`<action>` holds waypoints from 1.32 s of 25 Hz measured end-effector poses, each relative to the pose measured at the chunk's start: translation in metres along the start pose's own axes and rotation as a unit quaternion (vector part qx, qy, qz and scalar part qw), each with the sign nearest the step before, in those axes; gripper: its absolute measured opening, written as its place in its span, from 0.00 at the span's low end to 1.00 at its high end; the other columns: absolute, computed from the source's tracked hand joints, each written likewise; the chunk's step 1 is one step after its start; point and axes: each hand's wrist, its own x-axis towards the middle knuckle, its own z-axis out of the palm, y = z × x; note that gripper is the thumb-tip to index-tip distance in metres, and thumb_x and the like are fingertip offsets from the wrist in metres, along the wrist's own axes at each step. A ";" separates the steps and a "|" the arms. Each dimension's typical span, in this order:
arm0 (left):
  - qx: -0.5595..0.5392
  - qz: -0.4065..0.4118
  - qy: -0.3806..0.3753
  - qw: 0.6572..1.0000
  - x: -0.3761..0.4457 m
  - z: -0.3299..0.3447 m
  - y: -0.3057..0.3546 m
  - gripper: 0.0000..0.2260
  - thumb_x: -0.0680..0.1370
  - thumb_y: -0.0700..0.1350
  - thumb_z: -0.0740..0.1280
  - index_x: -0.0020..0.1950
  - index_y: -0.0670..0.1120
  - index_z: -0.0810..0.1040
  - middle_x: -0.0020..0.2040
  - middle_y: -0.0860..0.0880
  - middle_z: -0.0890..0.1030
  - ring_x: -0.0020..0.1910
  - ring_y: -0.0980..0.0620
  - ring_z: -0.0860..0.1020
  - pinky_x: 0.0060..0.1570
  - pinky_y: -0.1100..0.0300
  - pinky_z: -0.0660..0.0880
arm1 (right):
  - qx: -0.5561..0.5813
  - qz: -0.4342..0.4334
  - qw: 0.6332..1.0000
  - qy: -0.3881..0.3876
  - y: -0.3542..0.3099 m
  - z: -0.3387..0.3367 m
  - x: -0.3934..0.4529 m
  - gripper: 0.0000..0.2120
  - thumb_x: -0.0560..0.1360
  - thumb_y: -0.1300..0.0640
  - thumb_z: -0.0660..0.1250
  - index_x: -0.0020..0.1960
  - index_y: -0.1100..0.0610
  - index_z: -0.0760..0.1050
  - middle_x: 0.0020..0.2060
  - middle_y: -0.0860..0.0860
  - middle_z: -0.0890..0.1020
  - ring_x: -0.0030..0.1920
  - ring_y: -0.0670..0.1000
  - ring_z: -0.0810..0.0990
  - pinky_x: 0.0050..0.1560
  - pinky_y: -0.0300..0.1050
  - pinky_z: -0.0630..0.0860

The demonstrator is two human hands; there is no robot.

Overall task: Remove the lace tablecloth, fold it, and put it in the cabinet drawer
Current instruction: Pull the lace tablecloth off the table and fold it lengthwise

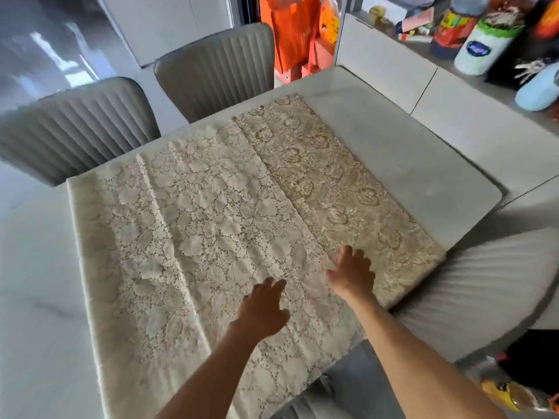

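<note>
A cream lace tablecloth [196, 225] lies spread on a white marble table [39, 297]. Its right strip [332, 182] is darker and thicker where the cloth is folded over itself. The near edge hangs over the table's front. My left hand [263, 309] rests flat on the single layer near the front, fingers apart. My right hand [352, 273] presses flat on the fold line at the near end of the doubled strip, fingers spread. Neither hand grips the cloth. No cabinet drawer is visible.
Two grey ribbed chairs [75, 125] stand along the table's far left side, and a third [484, 285] at the right. A bare part of the table [408, 164] shows right of the cloth. Bottles and clutter [484, 40] sit on a counter at the back right.
</note>
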 end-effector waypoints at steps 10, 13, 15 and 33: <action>-0.059 -0.047 -0.041 0.996 0.012 0.025 0.037 0.30 0.78 0.49 0.60 0.78 0.54 0.54 0.80 0.51 0.50 0.77 0.45 0.55 0.74 0.46 0.58 | 0.009 -0.064 0.997 -0.041 0.013 0.011 0.008 0.19 0.76 0.50 0.66 0.62 0.58 0.71 0.59 0.56 0.75 0.58 0.58 0.76 0.57 0.54 0.77; -0.064 -0.038 -0.025 0.997 0.010 0.027 0.045 0.30 0.77 0.48 0.61 0.78 0.53 0.56 0.80 0.51 0.53 0.77 0.47 0.56 0.72 0.49 0.59 | 0.110 -0.013 0.993 -0.028 0.011 0.016 -0.007 0.32 0.74 0.53 0.70 0.71 0.56 0.58 0.65 0.58 0.67 0.59 0.61 0.76 0.52 0.55 0.79; -0.058 -0.039 -0.012 0.997 0.010 0.032 0.050 0.30 0.75 0.47 0.62 0.77 0.53 0.58 0.78 0.50 0.55 0.75 0.47 0.59 0.71 0.49 0.62 | 0.121 -0.007 0.992 -0.039 0.018 0.021 -0.006 0.28 0.75 0.51 0.69 0.68 0.59 0.61 0.62 0.58 0.73 0.55 0.61 0.79 0.52 0.55 0.79; -0.079 -0.045 0.080 0.993 0.106 0.027 0.183 0.30 0.78 0.49 0.62 0.78 0.53 0.55 0.80 0.51 0.52 0.76 0.47 0.57 0.71 0.48 0.64 | 0.198 0.011 0.979 0.045 0.123 -0.103 0.158 0.17 0.80 0.52 0.62 0.62 0.63 0.76 0.61 0.61 0.81 0.58 0.61 0.80 0.57 0.52 0.75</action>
